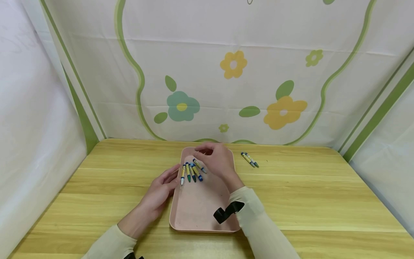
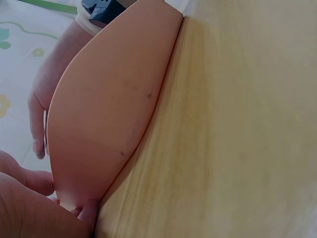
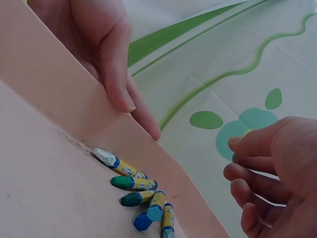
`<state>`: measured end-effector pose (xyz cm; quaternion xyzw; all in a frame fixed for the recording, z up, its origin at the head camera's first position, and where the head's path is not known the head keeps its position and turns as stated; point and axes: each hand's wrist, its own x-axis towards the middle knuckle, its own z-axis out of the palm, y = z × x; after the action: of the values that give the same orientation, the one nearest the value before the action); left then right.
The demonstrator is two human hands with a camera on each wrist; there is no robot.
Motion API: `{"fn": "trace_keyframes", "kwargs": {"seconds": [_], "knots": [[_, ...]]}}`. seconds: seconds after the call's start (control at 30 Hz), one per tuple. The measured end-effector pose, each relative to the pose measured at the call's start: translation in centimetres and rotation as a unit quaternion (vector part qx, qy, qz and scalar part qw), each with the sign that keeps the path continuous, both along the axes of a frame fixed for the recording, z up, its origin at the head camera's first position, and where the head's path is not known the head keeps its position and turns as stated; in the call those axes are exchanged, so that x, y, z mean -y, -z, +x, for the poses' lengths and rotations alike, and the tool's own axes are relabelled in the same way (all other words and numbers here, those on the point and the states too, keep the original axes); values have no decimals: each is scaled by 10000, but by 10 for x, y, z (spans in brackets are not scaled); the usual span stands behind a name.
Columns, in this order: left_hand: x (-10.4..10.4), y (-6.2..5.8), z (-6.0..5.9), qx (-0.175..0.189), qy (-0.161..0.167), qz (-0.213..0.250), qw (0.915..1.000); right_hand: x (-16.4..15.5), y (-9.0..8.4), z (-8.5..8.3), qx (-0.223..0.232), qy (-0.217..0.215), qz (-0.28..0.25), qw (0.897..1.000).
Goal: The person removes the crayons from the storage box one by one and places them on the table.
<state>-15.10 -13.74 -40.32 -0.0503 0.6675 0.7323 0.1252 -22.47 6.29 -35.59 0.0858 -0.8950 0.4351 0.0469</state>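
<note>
Several oil pastels in yellow-and-blue wrappers lie at the far left of a pink tray (image 1: 197, 212). Among them are a white pastel (image 3: 119, 163), a green pastel (image 3: 131, 182) and a dark green pastel (image 3: 136, 199); blue ends show beside these. My left hand (image 1: 159, 192) touches the tray's left wall from outside, its fingers extended along it. Over the tray's far end is my right hand (image 1: 217, 160), fingers loosely bent, with nothing visible between them. A pale blue-grey pastel (image 1: 199, 166) lies nearest to it, apart from the fingertips in the right wrist view (image 3: 270, 178).
Two more pastels (image 1: 250, 159) lie side by side on the wooden table (image 1: 307, 194), right of the tray's far end. A white curtain (image 1: 200, 64) with printed flowers hangs behind the table's back edge. White cloth also stands at both sides.
</note>
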Motion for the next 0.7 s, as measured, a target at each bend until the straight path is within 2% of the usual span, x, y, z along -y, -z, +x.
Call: {"fn": "trace_keyframes", "kwargs": {"seconds": [0.37,0.6,0.7], "knots": [[0,-1,0,-27,7,25,10000,-1,7,-2,-7,18,358,9994],[0,0,0,-28,44,14,10000,1,15,-1,786,-390,-407,9953],[0,0,0,-20,41,17,10000,2,16,-1,851,-497,-427,9942]]}}
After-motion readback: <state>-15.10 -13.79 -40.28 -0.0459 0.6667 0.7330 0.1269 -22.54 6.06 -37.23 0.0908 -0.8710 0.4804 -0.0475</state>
